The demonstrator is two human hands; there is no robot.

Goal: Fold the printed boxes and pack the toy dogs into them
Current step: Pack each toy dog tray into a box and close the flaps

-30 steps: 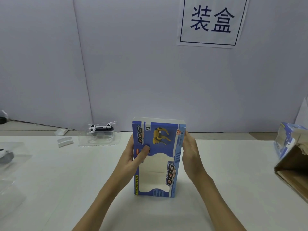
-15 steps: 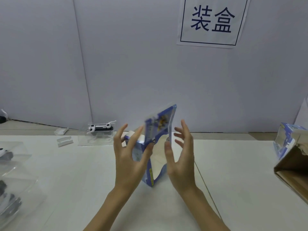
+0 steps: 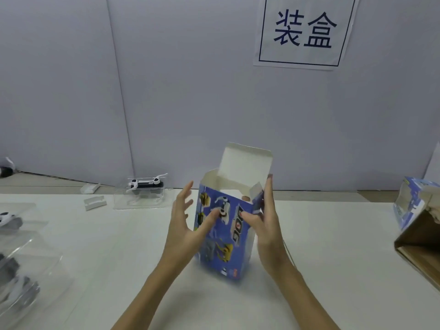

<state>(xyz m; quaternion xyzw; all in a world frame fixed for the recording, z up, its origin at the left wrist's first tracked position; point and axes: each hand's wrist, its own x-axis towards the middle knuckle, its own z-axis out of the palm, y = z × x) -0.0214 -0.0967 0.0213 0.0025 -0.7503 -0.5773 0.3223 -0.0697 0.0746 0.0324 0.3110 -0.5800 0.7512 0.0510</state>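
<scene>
Since half a sec ago the blue printed cardboard box [image 3: 223, 234] has swung round from edge-on to upright, back panel w/ dog pics and "DOG" lettering facing the camera, top now open w/ the white lid flap [image 3: 245, 163] standing up; a sec ago it was still flat between the palms. Box sits centre frame, low, bottom edge on or just above the white table [image 3: 333, 234], can't tell which, slightly blurred.

Left hand [image 3: 188, 225] at the box's left side: fingers spread and fairly straight, thumb laid across the printed face, no real curl round it. Right hand [image 3: 264, 225] on the box's right side: fingers straight up along the side panel by a small side flap, thumb pressed on the front face, so the box is pinched between thumb and fingers.

Mid left, near the wall: white-and-black toy dog [image 3: 145, 183] in a clear plastic tray [image 3: 140, 198], w/ two small white plastic pieces [image 3: 95, 202] just left of it. Left edge: more clear plastic trays [image 3: 28, 246] w/ grey-and-white toy parts, blurred. Right edge: brown cardboard carton [image 3: 419, 248], another blue printed box [image 3: 409, 201] at its top. Upper right on the grey wall: white paper sign [image 3: 304, 32] w/ two dark blue characters in a frame.
</scene>
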